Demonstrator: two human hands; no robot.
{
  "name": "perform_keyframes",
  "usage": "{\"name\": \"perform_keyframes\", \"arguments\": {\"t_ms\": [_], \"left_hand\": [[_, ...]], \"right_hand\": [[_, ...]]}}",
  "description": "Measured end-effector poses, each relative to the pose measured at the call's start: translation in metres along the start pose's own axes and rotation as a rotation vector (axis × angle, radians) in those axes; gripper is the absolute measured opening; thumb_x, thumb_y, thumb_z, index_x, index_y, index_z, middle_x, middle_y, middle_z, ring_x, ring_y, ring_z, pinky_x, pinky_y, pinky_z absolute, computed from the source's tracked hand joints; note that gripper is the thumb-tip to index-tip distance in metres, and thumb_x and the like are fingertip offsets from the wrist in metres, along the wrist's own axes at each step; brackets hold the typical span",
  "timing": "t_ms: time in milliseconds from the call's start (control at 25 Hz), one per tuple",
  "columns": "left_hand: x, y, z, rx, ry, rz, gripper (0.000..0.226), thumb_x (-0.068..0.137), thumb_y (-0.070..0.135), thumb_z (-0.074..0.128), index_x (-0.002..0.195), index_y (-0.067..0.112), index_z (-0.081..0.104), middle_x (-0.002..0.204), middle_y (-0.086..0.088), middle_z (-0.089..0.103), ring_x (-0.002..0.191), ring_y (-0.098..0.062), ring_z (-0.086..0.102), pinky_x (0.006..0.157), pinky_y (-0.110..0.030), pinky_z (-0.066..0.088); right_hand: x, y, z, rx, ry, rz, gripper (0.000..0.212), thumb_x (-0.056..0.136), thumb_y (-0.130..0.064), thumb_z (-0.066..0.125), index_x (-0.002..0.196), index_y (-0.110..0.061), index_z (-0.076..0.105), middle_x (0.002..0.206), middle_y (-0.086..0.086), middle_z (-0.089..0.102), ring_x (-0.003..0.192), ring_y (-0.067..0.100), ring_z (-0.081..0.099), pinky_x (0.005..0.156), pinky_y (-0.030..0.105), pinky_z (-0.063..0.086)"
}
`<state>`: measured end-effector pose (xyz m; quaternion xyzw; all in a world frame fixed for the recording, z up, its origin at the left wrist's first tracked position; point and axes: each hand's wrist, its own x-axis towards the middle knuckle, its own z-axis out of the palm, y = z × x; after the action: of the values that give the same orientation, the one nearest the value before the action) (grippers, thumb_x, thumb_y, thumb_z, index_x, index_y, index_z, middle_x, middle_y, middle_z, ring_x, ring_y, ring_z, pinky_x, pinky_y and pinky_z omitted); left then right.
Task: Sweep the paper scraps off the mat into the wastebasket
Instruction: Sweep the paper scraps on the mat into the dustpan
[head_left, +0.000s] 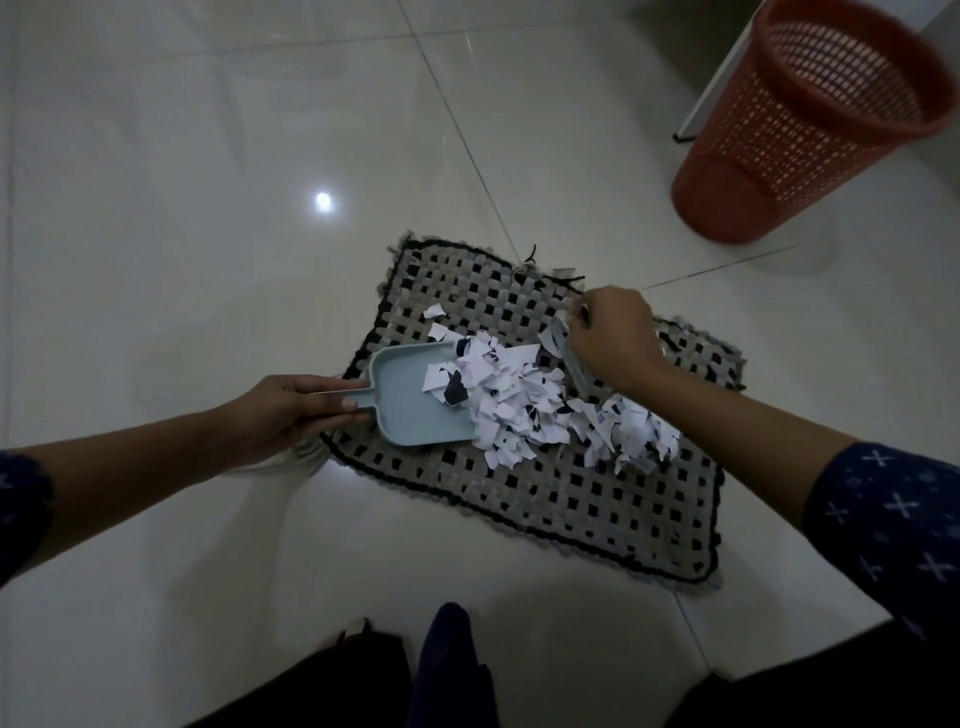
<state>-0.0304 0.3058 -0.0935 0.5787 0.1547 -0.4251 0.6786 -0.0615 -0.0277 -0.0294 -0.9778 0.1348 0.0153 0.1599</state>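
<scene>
A grey and black woven mat lies on the floor with a pile of white and black paper scraps across its middle. My left hand grips the handle of a pale blue dustpan, whose open mouth faces the pile; a few scraps lie inside it. My right hand is closed around a small pale brush at the far right side of the pile. The red mesh wastebasket stands at the upper right, off the mat.
Glossy white floor tiles surround the mat. A white panel edge leans behind the wastebasket. A thin stick lies on the floor beyond the mat. My knees in dark clothing are at the bottom.
</scene>
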Motion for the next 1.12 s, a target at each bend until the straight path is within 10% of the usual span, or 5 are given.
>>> {"name": "perform_keyframes", "arguments": {"t_ms": [160,520,1120], "left_hand": [[0.006,0.002,0.011,0.006,0.026,0.003,0.029,0.078,-0.012,0.056,0.103,-0.003,0.068,0.102,-0.018,0.072,0.087,-0.026,0.072,0.072,-0.025,0.058],[0.002,0.006,0.024,0.031,0.006,0.01,0.034,0.083,-0.014,0.051,0.077,0.007,0.077,0.087,-0.013,0.075,0.078,-0.022,0.073,0.066,-0.022,0.058],[0.002,0.012,0.025,-0.03,0.03,-0.008,0.023,0.092,0.002,0.048,0.107,-0.005,0.064,0.1,-0.014,0.073,0.087,-0.025,0.072,0.066,-0.023,0.058]], "right_hand": [[-0.012,-0.022,0.011,0.107,-0.003,-0.04,0.03,0.092,-0.007,0.049,0.067,0.008,0.057,0.052,0.016,0.052,0.046,0.017,0.038,0.059,0.03,0.039],[-0.012,-0.045,0.022,0.349,-0.001,-0.025,0.021,0.087,-0.004,0.055,0.078,0.012,0.066,0.067,0.027,0.065,0.046,0.016,0.044,0.042,0.006,0.031],[0.009,-0.036,-0.009,0.317,0.079,-0.038,0.02,0.087,-0.005,0.055,0.079,0.007,0.069,0.072,0.02,0.069,0.055,0.018,0.051,0.058,0.028,0.049]]}}
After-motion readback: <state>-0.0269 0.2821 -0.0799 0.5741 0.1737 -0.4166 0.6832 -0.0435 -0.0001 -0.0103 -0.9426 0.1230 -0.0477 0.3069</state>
